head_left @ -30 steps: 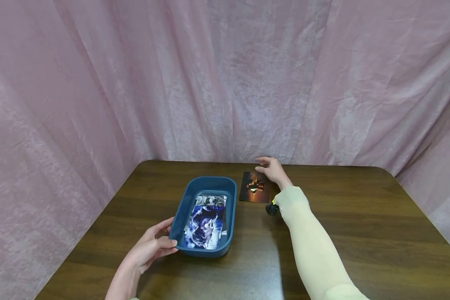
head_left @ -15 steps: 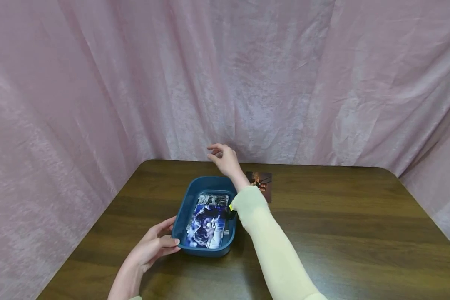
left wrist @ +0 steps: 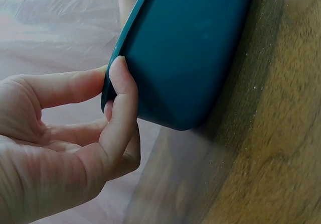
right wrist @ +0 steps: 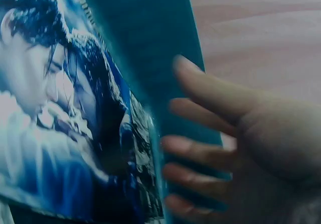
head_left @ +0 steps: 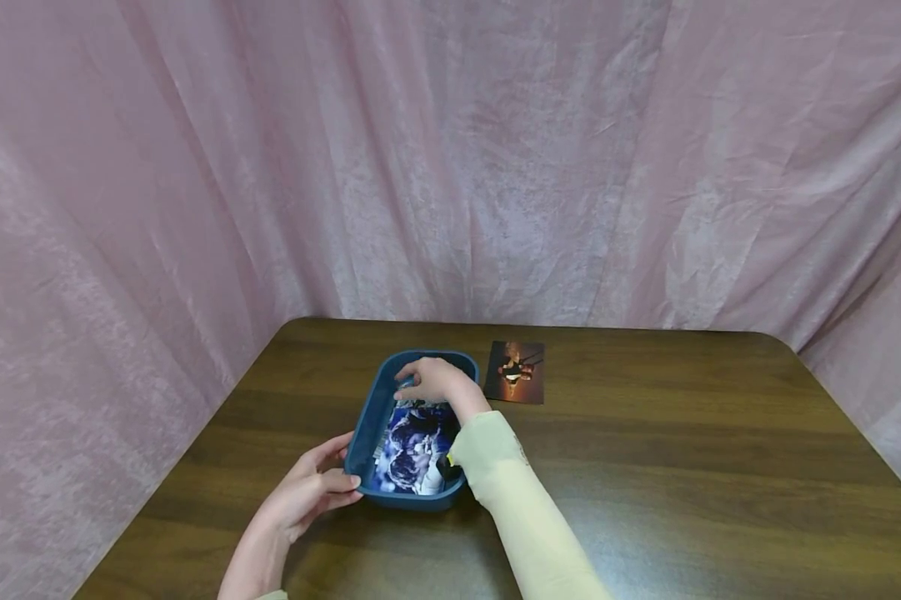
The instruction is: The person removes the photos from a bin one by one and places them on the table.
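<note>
My left hand (head_left: 307, 492) pinches the near left corner of a blue plastic bin (head_left: 374, 408) between thumb and fingers. The left wrist view shows the grip on the bin's rim (left wrist: 114, 58). Inside the bin lie photo prints; on top is a blue-toned photo (head_left: 405, 454) of two people close together. A grey print (right wrist: 143, 153) peeks out from beneath it. Over the far end of the bin hovers my right hand (head_left: 438, 382), fingers loosely bent and holding nothing. To the bin's right, a dark photo with an orange glow (head_left: 515, 372) lies flat on the table.
The brown wooden table (head_left: 683, 467) carries the bin and the dark photo. Behind it hangs a pink velvet curtain (head_left: 450, 167), close to the table's far edge. A small black device (head_left: 447, 467) sits at my right wrist.
My right hand has moved left from the dark photo, past the bin's far edge, then down toward me over the bin. The left hand keeps its hold on the rim.
</note>
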### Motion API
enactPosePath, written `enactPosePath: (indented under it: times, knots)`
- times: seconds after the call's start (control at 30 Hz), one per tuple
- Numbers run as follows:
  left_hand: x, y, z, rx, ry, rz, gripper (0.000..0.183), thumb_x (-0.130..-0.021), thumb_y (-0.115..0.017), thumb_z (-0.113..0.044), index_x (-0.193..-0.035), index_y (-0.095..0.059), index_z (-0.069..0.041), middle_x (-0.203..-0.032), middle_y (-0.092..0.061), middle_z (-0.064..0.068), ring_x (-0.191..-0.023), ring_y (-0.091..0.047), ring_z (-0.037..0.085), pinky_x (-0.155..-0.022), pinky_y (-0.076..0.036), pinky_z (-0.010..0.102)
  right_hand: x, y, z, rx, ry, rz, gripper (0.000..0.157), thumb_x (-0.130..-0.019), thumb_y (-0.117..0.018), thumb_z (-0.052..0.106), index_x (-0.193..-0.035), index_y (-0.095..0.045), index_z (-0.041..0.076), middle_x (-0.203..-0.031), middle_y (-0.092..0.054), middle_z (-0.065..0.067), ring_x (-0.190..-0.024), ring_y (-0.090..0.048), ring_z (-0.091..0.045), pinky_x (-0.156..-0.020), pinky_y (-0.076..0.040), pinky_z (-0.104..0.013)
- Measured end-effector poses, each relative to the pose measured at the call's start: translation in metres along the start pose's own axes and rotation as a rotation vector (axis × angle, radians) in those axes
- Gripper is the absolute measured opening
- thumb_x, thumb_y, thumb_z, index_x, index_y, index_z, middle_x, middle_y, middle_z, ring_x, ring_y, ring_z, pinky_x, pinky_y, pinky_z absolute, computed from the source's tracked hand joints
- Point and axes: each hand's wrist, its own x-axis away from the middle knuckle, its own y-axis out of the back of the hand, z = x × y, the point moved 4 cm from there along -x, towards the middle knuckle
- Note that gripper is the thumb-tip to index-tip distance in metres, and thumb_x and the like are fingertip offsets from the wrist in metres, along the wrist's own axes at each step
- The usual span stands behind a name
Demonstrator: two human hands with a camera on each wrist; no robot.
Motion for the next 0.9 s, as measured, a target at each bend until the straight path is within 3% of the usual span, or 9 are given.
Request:
enactPosePath:
  times: [0.13,0.27,0.47,0.67,0.9]
  knots:
    - [0.000,0.000,0.002,0.012,-0.003,0.002,0.075,-0.090,-0.057,0.000,-0.154,-0.019,0.003,-0.120,-0.032,0.012,-0.091,-0.063,0.014,-0.082,-0.060,0.028,0.010,-0.007,-0.005,0.161,-0.109,0.185,0.081,-0.076,-0.081,0.050,-0.147,-0.046,0.033,-0.158,-0.033,-0.010,-0.145,-0.032,-0.035,-0.113,-0.039,-0.057]
    - [0.000,0.000,0.001,0.023,-0.007,0.010,0.075,-0.090,-0.057,0.000,-0.155,-0.018,0.002,-0.118,-0.032,0.010,-0.089,-0.063,0.012,-0.082,-0.060,0.027,0.018,-0.007,-0.003,0.258,-0.172,0.248,0.095,-0.068,-0.088,0.047,-0.150,-0.039,0.043,-0.162,-0.021,-0.010,-0.148,-0.021,-0.037,-0.111,-0.040,-0.060]
    - [0.000,-0.002,0.000,0.038,-0.009,0.014,0.076,-0.090,-0.058,0.001,-0.155,-0.018,0.002,-0.118,-0.033,0.009,-0.088,-0.063,0.010,-0.082,-0.060,0.026,0.019,-0.009,-0.004,0.312,-0.195,0.195,0.092,-0.072,-0.088,0.030,-0.148,-0.038,0.048,-0.161,-0.022,-0.007,-0.146,-0.025,-0.035,-0.102,-0.051,-0.053]
    - [0.000,-0.002,0.000,0.038,0.005,0.010,0.076,-0.090,-0.057,0.001,-0.155,-0.017,0.003,-0.122,-0.031,0.012,-0.087,-0.064,0.009,-0.082,-0.060,0.026,0.006,-0.009,-0.010,0.284,-0.100,0.117,0.083,-0.076,-0.086,0.027,-0.148,-0.045,0.037,-0.157,-0.035,-0.004,-0.144,-0.033,-0.033,-0.108,-0.046,-0.053]
    - [0.000,-0.003,0.001,0.026,0.010,0.003,0.075,-0.091,-0.056,0.001,-0.155,-0.018,0.002,-0.125,-0.029,0.014,-0.089,-0.063,0.012,-0.083,-0.060,0.027,0.000,-0.008,-0.013,0.265,-0.040,0.058,0.070,-0.079,-0.084,0.024,-0.142,-0.054,0.026,-0.139,-0.055,-0.006,-0.131,-0.051,-0.028,-0.106,-0.050,-0.043]
